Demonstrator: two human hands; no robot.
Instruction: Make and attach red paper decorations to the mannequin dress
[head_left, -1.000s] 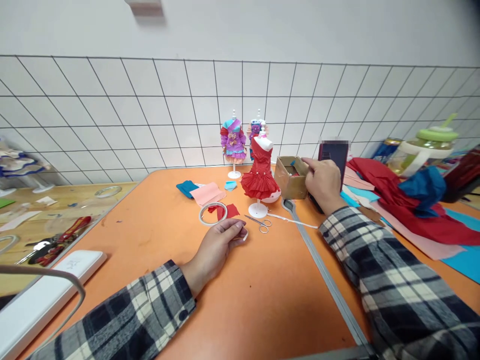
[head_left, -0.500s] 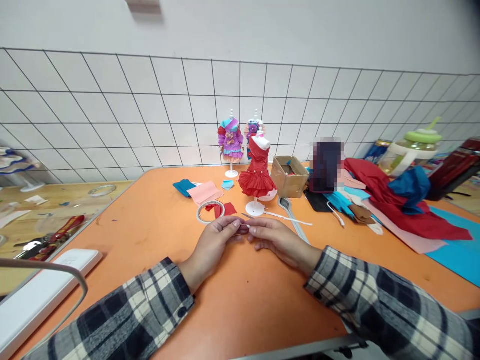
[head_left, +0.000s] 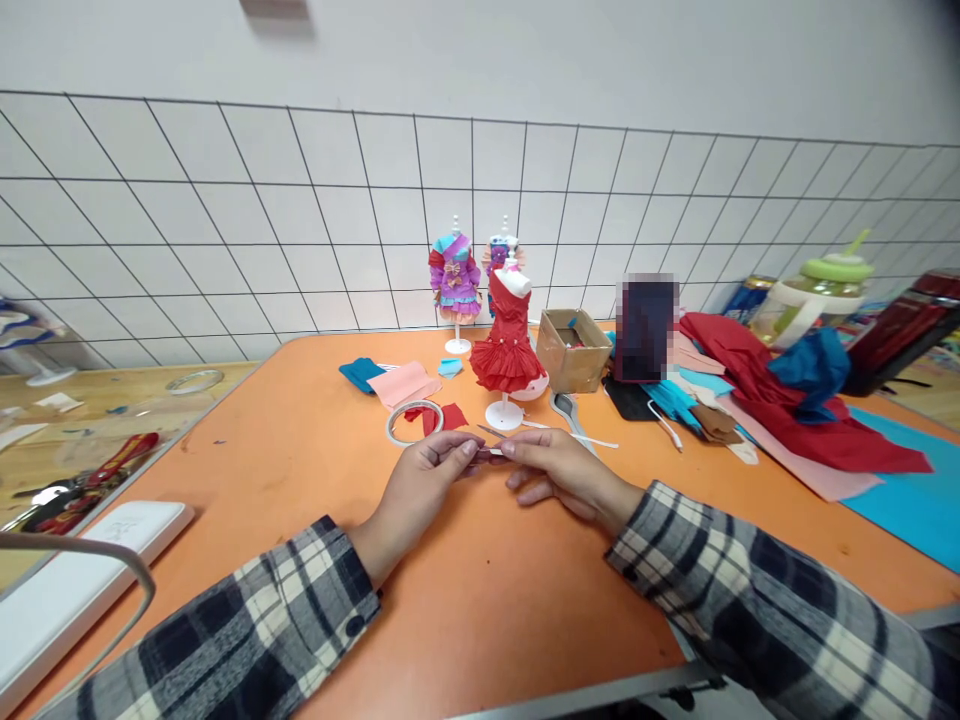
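The left hand (head_left: 427, 482) and right hand (head_left: 561, 472) nearly meet, both pinching a tiny, thin whitish piece (head_left: 493, 452), too small to identify, above an orange tabletop (head_left: 480, 610). Just beyond are partly hidden silver scissors (head_left: 490, 431), then a miniature white dress form (head_left: 517, 283) wearing a ruffled red dress (head_left: 508, 350).

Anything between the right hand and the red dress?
Nothing upright visible between the right hand and the red dress. Only low things: a thin metal blade, partly hidden, just in front of the dress's white base, and a white strip running partly behind the hand.
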